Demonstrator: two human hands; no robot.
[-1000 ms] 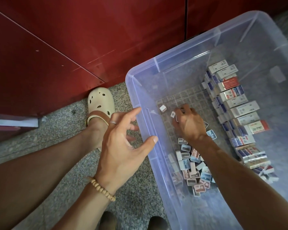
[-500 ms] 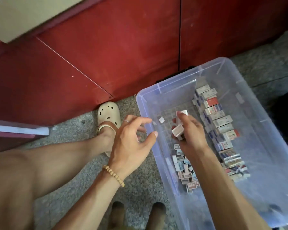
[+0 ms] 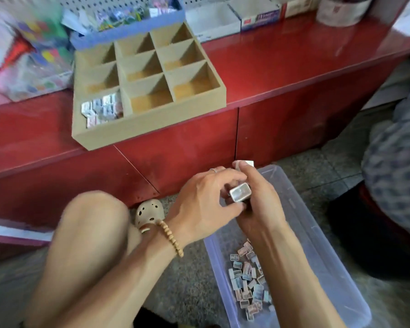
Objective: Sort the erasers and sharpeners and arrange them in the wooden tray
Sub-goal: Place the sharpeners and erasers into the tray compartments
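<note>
White eraser [image 3: 240, 192] between both hands' fingers [image 3: 232, 179], print blurred, perhaps unreadable

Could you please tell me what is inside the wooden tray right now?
The wooden tray holds small wrapped packets in its near-left compartment only. The other compartments show bare wood, though their walls hide parts of the floors.

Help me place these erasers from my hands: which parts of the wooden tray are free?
In the wooden tray, only the near-left compartment is crowded, with small wrapped erasers. The near-middle cell and near-right cell beside it show bare floors, as do the rows behind. The counter right of the tray is also bare.
</note>
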